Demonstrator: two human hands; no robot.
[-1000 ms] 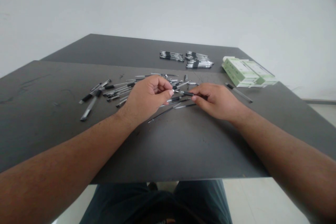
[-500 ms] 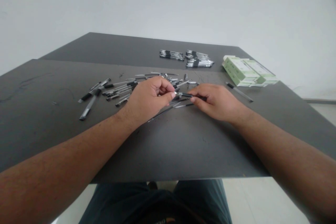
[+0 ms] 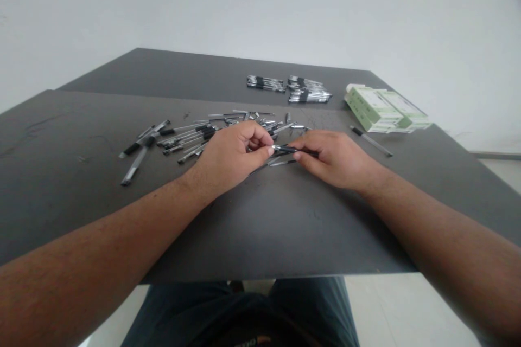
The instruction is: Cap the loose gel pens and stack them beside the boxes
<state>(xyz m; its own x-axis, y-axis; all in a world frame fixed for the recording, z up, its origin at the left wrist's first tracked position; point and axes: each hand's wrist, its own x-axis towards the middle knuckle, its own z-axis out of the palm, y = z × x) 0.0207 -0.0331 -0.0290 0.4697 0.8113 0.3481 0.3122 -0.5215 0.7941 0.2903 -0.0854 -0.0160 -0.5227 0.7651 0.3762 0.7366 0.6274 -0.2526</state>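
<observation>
A pen (image 3: 287,148) with a black grip lies level between my two hands above the table's middle. My left hand (image 3: 240,149) pinches its silver tip end between thumb and forefinger. The black section is held by the thumb and fingers of my right hand (image 3: 329,157), which hide its far end. Loose pen parts (image 3: 187,141), clear barrels with black grips, spread beside and behind my left hand. Thin refills (image 3: 280,162) lie on the table under the pen, partly covered by the hands.
Two pens (image 3: 138,165) cross at the left of the dark table (image 3: 260,227). A capped pen (image 3: 371,141) lies to the right. Farther back are bundled pens (image 3: 266,83), more pens (image 3: 310,96) and green-white boxes (image 3: 374,108). Small clear caps (image 3: 299,126) lie behind my hands.
My left fingers have shifted slightly at the pen's tip end, and more of its silver tip shows. Both hands stay in nearly the same place. The view has moved a little.
</observation>
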